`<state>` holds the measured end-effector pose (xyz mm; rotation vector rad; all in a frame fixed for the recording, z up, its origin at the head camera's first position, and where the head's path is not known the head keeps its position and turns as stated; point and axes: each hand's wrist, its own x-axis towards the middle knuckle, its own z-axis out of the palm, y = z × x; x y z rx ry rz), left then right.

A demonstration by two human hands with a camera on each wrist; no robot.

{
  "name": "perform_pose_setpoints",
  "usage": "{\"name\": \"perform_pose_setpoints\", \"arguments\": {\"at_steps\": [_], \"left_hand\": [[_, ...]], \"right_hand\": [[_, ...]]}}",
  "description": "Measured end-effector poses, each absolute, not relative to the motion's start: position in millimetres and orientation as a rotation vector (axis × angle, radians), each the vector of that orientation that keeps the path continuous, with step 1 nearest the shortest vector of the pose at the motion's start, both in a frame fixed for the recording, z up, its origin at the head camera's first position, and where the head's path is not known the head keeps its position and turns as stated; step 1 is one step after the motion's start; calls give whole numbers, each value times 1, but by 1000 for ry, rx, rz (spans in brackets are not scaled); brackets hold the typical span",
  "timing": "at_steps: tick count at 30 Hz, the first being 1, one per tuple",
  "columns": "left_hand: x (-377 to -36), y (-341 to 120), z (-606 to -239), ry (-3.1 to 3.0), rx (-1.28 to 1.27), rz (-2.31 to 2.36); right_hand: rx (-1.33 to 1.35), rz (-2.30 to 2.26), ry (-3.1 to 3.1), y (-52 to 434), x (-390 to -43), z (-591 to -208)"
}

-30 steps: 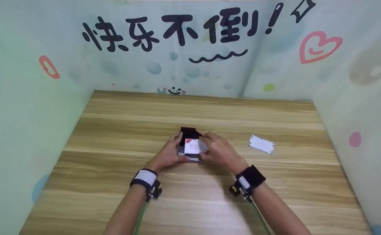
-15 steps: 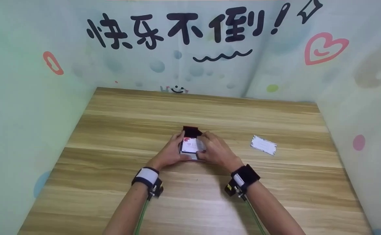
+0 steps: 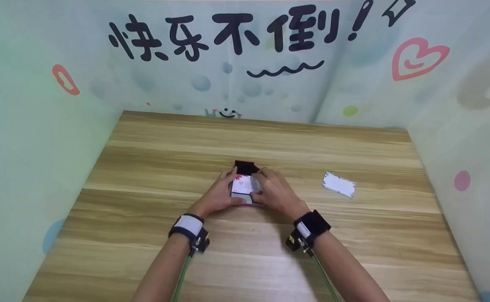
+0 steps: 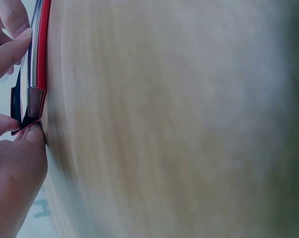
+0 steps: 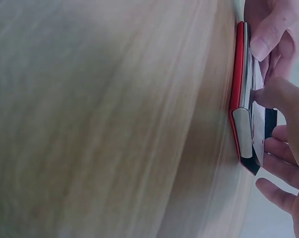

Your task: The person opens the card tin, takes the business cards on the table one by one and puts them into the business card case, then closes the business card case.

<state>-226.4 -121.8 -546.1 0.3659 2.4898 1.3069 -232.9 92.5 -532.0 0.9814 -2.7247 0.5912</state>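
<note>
A small card case [image 3: 245, 167], red outside and black inside, lies open on the wooden table [image 3: 245, 260] in the middle of the head view. My left hand [image 3: 217, 195] grips its left side, fingers curled at the edge. My right hand [image 3: 275, 193] pinches a white card [image 3: 245, 184] with a red corner print and holds it flat in the case. In the right wrist view the case's red edge [image 5: 237, 74] and metal frame stand against the wood, the card [image 5: 259, 124] under my thumb. The left wrist view catches the red edge [image 4: 42, 59] beside my fingers [image 4: 16, 168].
A second white card [image 3: 339, 184] lies flat on the table to the right of my hands. Printed walls [image 3: 39, 126] close in the table on the left, back and right. Bare wood stretches in front of and behind the case.
The white card has slid further left and down into the case, and my right hand has closed in over it. My left hand stays on the case.
</note>
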Motion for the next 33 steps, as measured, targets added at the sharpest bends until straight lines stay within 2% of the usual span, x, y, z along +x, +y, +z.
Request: {"name": "perform_pose_setpoints", "arguments": {"at_steps": [33], "left_hand": [[-226, -121, -547, 2482, 391, 1359]], "right_hand": [[976, 566, -2697, 93, -224, -541]]}}
